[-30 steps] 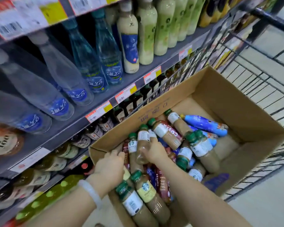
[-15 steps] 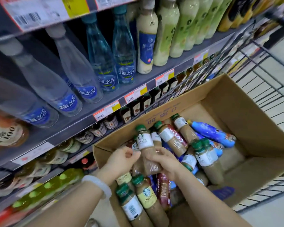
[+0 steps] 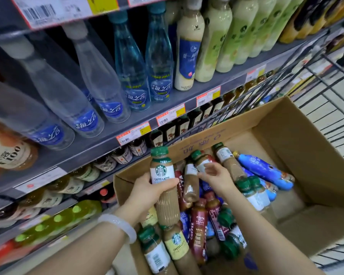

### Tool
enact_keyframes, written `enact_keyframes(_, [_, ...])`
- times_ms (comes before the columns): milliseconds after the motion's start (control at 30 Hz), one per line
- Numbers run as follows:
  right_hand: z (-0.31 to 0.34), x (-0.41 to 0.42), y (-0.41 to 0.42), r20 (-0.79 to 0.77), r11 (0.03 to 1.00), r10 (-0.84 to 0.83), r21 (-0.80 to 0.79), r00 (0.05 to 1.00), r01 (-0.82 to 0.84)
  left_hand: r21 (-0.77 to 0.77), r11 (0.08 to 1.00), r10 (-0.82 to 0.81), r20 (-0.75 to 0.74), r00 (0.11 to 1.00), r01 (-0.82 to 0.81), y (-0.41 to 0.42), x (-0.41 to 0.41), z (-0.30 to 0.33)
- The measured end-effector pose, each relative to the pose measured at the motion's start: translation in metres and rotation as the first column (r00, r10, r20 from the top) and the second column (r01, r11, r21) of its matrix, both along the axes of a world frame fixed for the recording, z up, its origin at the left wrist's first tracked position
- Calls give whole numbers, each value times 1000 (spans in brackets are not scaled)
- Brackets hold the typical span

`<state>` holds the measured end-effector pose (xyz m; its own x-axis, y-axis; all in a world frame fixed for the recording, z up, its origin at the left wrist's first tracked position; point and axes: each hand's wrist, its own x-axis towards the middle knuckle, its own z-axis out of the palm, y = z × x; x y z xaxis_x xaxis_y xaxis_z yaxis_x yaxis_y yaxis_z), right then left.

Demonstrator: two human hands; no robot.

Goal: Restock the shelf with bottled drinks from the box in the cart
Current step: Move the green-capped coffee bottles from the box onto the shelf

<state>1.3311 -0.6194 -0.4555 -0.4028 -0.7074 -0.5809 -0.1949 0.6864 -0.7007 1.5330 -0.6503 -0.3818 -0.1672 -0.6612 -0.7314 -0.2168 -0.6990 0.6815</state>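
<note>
Latte bottle lifted from the box

The left hand (image 3: pixel 147 190) now alone grips the upright latte bottle (image 3: pixel 163 183), raised at the box's (image 3: pixel 306 155) 9 o'clock edge; at its 3 o'clock, the right hand (image 3: pixel 216 175) has let go, fingers loosely open above the piled bottles (image 3: pixel 199 225).

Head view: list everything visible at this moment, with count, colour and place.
Caffe latte bottle: one, tan with green cap, upright above the box, held.
Cardboard box: one, brown, in the cart.
Loose bottles: many, tan, red and blue, lying in the box.
Cart: one, dark wire, around the box.
Water bottles: several, clear and blue, upper shelf.
Pale green bottles: several, upper shelf right.
Price tags: several, white-red-yellow, shelf edges.
Bracelet: one, white, left wrist.
Left hand: grips the latte bottle.
Right hand: over the box, fingers loosely curled, holding nothing.
</note>
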Motion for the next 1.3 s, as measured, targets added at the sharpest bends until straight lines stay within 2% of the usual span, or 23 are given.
enact_keyframes(33, [-14, -10, -5, -206, 997, 53, 66, 977, -41, -1, 1000, 13, 6, 1000, -13, -1, 3, -1])
enact_keyframes(67, [-27, -20, -8, -326, 985, 135, 150, 936, -90, -1, 1000, 24, 10, 1000, -24, -2, 7, -3])
enact_keyframes(133, [-49, -30, -12, -374, 940, 278, 298, 885, -169, -5, 999, 43, 19, 999, -42, -4, 14, -7])
enact_keyframes(233, [-72, -28, -15, -436, 884, 433, 377, 789, -277, -3, 998, 55, 23, 998, -55, -7, 24, -11])
enact_keyframes(300, [-81, -21, -18, -527, 876, 464, 394, 712, -278, -8, 999, 53, 32, 998, -53, -8, 29, -12])
enact_keyframes(367, [-81, -17, -19, -562, 889, 439, 387, 701, -246, -20, 998, 61, 33, 998, -60, -8, 33, -11])
enact_keyframes(467, [-74, -20, -17, -522, 924, 354, 322, 776, -205, -46, 997, 68, 36, 997, -66, -8, 37, -8])
enact_keyframes(567, [-51, -22, -3, -378, 986, 167, 73, 911, -150, -62, 996, 58, 31, 998, -56, -8, 40, -1])
enact_keyframes(667, [-14, -15, 13, -239, 985, 93, -117, 967, -124, -97, 995, 31, 19, 999, -29, -8, 38, 11])
enact_keyframes(767, [32, -2, 20, -80, 951, 55, -300, 995, -77, -154, 988, 13, 1, 1000, -13, -8, 36, 27])
enact_keyframes(867, [75, 16, 17, 146, 922, 75, -386, 986, -13, -218, 976, 24, -20, 1000, -28, -8, 39, 44])
enact_keyframes(967, [114, 41, 10, 270, 898, 140, -440, 953, -7, -284, 957, 58, -37, 998, -67, -6, 53, 66])
enact_keyframes(1067, [149, 75, 1, 255, 861, 243, -501, 936, -87, -350, 931, 77, -83, 994, -101, -6, 76, 93])
enact_keyframes(1300, [242, 172, -12, 58, 716, 442, -624, 895, -313, -571, 813, 63, -113, 992, -117, -4, 175, 179])
